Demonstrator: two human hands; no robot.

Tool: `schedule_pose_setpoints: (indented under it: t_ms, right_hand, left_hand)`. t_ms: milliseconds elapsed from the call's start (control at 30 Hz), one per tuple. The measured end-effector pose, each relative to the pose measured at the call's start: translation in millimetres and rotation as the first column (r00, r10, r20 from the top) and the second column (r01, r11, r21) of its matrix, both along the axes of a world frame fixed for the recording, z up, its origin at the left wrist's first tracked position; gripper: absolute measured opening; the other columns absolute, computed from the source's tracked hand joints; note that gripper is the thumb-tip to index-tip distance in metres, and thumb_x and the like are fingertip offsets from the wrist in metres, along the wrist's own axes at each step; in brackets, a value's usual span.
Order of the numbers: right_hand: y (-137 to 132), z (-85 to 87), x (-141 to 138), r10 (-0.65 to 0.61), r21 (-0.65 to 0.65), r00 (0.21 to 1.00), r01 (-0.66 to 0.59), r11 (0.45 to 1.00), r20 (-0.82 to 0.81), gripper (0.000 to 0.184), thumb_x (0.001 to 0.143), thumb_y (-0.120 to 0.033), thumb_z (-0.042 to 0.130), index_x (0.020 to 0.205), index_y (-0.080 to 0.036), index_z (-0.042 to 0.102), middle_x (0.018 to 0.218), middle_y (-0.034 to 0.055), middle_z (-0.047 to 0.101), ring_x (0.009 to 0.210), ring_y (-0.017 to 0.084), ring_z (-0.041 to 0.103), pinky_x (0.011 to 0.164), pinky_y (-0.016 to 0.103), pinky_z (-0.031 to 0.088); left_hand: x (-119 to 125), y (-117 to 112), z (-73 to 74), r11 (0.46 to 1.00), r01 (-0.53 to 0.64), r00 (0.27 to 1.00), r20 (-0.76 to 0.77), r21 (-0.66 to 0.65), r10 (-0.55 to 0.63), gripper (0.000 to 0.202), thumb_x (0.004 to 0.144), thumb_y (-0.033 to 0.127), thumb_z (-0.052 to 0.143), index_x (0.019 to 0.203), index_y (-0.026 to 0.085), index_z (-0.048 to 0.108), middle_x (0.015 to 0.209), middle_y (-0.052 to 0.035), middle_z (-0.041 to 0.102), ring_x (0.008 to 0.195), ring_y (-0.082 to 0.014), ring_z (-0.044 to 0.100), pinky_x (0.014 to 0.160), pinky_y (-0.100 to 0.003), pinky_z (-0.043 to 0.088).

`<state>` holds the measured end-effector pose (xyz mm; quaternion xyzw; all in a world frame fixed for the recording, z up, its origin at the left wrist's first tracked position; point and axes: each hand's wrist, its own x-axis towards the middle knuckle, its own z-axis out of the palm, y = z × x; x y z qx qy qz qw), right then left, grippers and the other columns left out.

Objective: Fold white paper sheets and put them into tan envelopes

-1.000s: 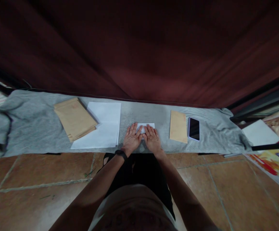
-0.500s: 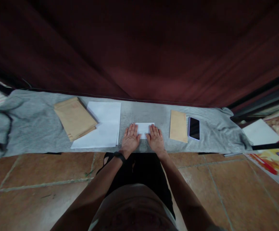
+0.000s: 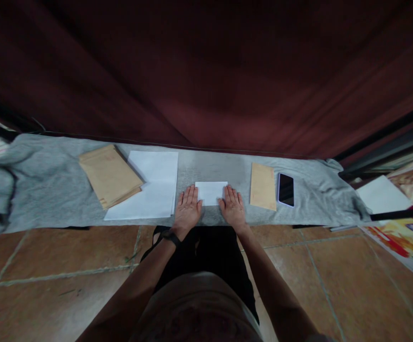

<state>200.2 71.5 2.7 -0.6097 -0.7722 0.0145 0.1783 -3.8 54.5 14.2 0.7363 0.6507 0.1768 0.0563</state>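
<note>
A small folded white paper [image 3: 211,192] lies on the grey cloth [image 3: 50,190] in front of me. My left hand [image 3: 187,209] rests flat, fingers stretched out, at the paper's left edge. My right hand [image 3: 233,206] lies flat with fingers extended at the paper's right edge. Neither hand holds anything. A dark band sits on my left wrist.
A stack of brown envelopes [image 3: 109,175] and white sheets [image 3: 153,183] lie to the left. A single brown envelope [image 3: 263,186] and a dark phone [image 3: 286,189] lie to the right. A maroon curtain [image 3: 206,71] hangs behind; tiled floor [image 3: 50,275] lies nearer me.
Both hands have slid apart from the middle of the folded paper to its left and right edges, uncovering most of it.
</note>
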Motion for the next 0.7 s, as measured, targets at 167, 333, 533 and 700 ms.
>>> schedule_pose_setpoints:
  t_ms: [167, 333, 533, 700]
  right_hand:
    - [-1, 0.9, 1, -0.009, -0.007, 1.000, 0.009, 1.000, -0.030, 0.061, 0.107, -0.042, 0.037, 0.158, -0.010, 0.036, 0.160, 0.0180, 0.042, 0.149, 0.030, 0.038, 0.122, 0.053, 0.027]
    - [-1, 2.2, -1, -0.010, -0.009, 1.000, 0.010, 1.000, -0.015, 0.061, 0.107, -0.042, 0.037, 0.157, -0.009, 0.037, 0.160, 0.0178, 0.042, 0.149, 0.031, 0.039, 0.123, 0.052, 0.025]
    - [-1, 2.7, 0, -0.014, -0.010, 1.000, 0.014, 1.000, -0.014, 0.061, 0.107, -0.042, 0.037, 0.157, -0.008, 0.037, 0.160, 0.0188, 0.043, 0.149, 0.031, 0.038, 0.122, 0.053, 0.026]
    - [-1, 1.1, 0, -0.002, 0.003, 1.000, 0.002, 1.000, -0.023, 0.061, 0.107, -0.041, 0.037, 0.157, -0.008, 0.037, 0.159, 0.0190, 0.043, 0.149, 0.031, 0.039, 0.122, 0.053, 0.027]
  left_hand:
    - [-2, -6, 1.8, 0.999, -0.022, 0.998, 0.064, -0.031, 0.024, 0.059, 0.101, 0.031, 0.035, 0.155, 0.007, 0.040, 0.162, -0.0179, 0.039, 0.155, -0.0288, 0.028, 0.126, -0.053, 0.023]
    - [5, -3, 5.4, 0.991, -0.075, 0.924, 0.366, -0.113, 0.112, 0.056, 0.093, 0.024, 0.046, 0.147, 0.009, 0.050, 0.156, -0.0171, 0.049, 0.147, -0.0293, 0.043, 0.122, -0.049, 0.033]
    - [10, 19, 10.9, 0.928, -0.179, 0.549, 0.750, -0.325, 0.369, 0.043, 0.079, 0.016, 0.060, 0.121, 0.018, 0.067, 0.118, -0.0094, 0.073, 0.113, -0.0271, 0.066, 0.106, -0.046, 0.050]
    - [10, 29, 5.6, 0.876, -0.245, 0.408, 0.776, -0.415, 0.481, 0.054, 0.073, 0.013, 0.064, 0.127, 0.015, 0.061, 0.088, -0.0033, 0.070, 0.083, -0.0207, 0.069, 0.080, -0.036, 0.057]
